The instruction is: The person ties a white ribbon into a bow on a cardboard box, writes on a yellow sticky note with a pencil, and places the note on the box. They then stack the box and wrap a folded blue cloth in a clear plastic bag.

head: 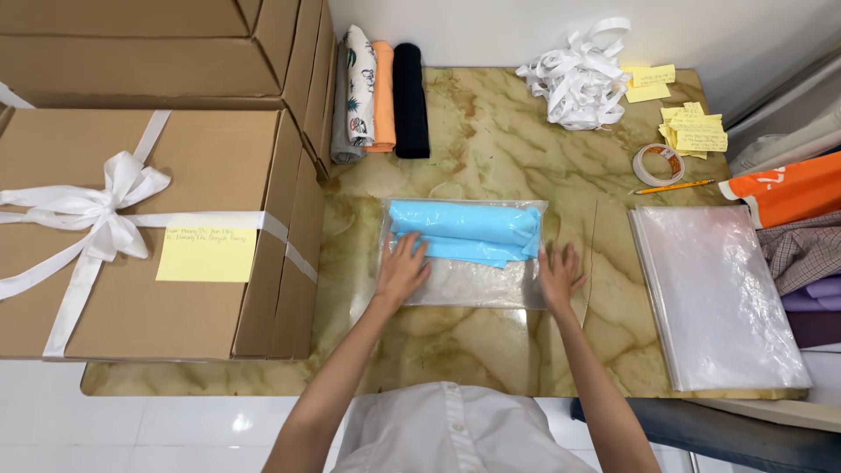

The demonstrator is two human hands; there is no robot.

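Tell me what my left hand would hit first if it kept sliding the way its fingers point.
Most likely the rolled light-blue cloth inside the clear plastic bag; the left hand lies flat on that bag, fingers pointing toward it.

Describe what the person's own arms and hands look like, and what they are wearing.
Both forearms are bare from the elbow down, with no sleeves reaching them. The left hand and the right hand wear no gloves, and no rings, watch or bracelets show. The fingers are slim, with short nails as far as can be told. At the bottom of the view is a white buttoned shirt.
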